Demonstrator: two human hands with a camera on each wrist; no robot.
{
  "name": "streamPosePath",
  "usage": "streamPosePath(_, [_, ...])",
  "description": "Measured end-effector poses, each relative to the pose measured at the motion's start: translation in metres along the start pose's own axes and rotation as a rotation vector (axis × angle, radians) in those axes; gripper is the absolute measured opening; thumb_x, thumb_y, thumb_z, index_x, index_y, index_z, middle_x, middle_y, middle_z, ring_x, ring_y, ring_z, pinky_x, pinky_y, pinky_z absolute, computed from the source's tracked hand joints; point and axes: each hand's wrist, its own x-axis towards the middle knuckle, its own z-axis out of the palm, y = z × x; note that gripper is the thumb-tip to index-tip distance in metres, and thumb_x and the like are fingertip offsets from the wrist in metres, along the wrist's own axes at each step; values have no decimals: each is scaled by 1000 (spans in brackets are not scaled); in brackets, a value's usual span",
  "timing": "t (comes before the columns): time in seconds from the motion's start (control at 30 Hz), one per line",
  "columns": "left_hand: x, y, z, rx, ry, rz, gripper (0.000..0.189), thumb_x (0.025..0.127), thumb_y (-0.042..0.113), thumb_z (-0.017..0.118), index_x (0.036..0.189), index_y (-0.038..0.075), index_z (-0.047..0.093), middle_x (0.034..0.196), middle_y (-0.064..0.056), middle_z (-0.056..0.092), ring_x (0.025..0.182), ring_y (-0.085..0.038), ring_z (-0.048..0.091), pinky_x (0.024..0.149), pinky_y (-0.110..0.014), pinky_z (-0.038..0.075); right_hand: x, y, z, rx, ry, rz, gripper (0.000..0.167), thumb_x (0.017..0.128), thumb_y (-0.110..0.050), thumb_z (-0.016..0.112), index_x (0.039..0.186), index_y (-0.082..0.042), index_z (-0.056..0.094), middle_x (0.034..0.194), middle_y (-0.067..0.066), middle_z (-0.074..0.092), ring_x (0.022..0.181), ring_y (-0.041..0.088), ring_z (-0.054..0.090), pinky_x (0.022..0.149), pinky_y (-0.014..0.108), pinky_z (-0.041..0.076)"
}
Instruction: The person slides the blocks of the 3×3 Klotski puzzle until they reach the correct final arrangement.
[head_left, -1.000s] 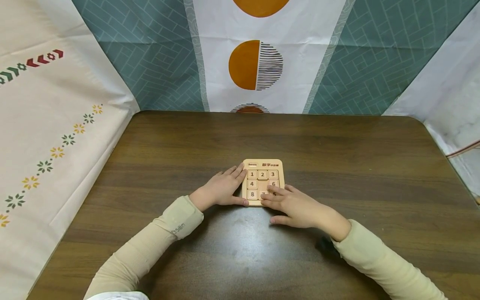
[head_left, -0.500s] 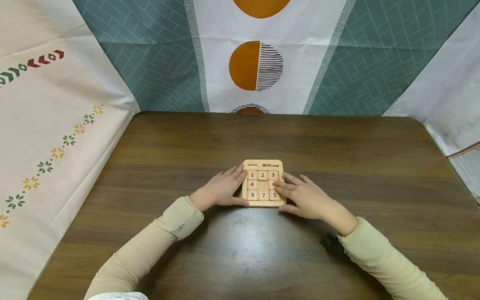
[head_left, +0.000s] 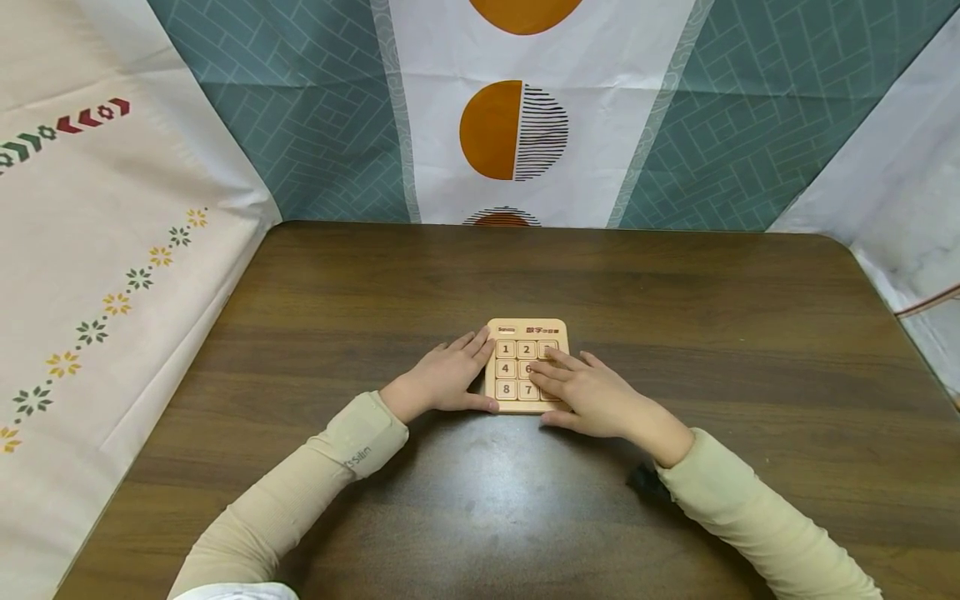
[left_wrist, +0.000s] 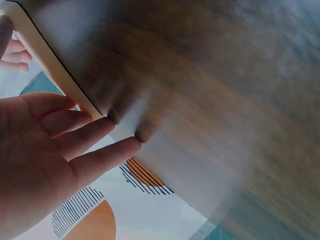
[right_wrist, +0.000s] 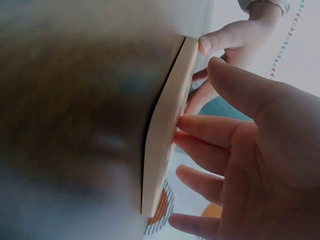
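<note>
A pale wooden number slide puzzle (head_left: 514,325) lies flat on the table. My left hand (head_left: 442,379) rests along its left side, fingers spread at the upper edge and thumb at the lower left corner. Nearly straight fingers of my right hand (head_left: 600,400) reach over the board from the right, fingertips on the tile marked 6 (head_left: 527,368) in the middle. Tiles 1, 2, 4, 7 and 8 show; the right column is largely covered. In the right wrist view, two fingertips touch the top of the board (right_wrist: 167,125). In the left wrist view, the fingers (left_wrist: 95,135) are extended beside its edge.
The brown wood-grain table (head_left: 360,292) extends around the puzzle on all sides. A patterned cloth (head_left: 322,108) hangs behind the far edge, and a white embroidered cloth (head_left: 82,267) hangs at the left.
My right hand first drew back to the right, then moved left over the board again. The 6 tile has slid left from the right column into the centre gap. My left hand stays put.
</note>
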Motion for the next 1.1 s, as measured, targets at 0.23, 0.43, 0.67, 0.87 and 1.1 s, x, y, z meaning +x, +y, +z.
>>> streamPosePath(0.23, [0,0,1,-2,-2,-1,97,79,66,50,144,1,20,150,-15,11,134,-32,22,98,-49,32,-4,-1,0,-8,10,-3,60,87,-42,57,134,-6,46,140,7,40,133,30,26,97,59,25])
streamPosePath(0.43, [0,0,1,-3,1,-5,97,78,66,51,144,2,20,150,-15,11,134,-32,22,98,-49,32,-16,-3,-3,-67,12,22,53,85,-42,59,125,-7,57,133,7,49,130,31,31,96,60,25])
streamPosePath(0.67, [0,-1,1,-6,9,7,97,79,66,51,144,1,21,150,-16,12,134,-32,21,99,-49,31,-14,3,-2,-62,31,20,54,84,-42,61,125,-6,57,133,7,49,130,31,30,96,61,26])
streamPosePath(0.87, [0,-1,1,-5,10,8,97,79,66,51,144,1,21,150,-16,11,134,-32,22,100,-48,31,-7,12,-3,-44,22,6,54,86,-41,59,127,-6,54,133,9,48,131,32,29,96,61,25])
streamPosePath(1.1, [0,-1,2,2,16,13,97,79,66,51,144,1,22,150,-16,12,133,-32,23,99,-48,32,-3,16,-3,-60,16,20,57,86,-42,58,130,-6,52,137,7,44,132,31,27,97,61,23])
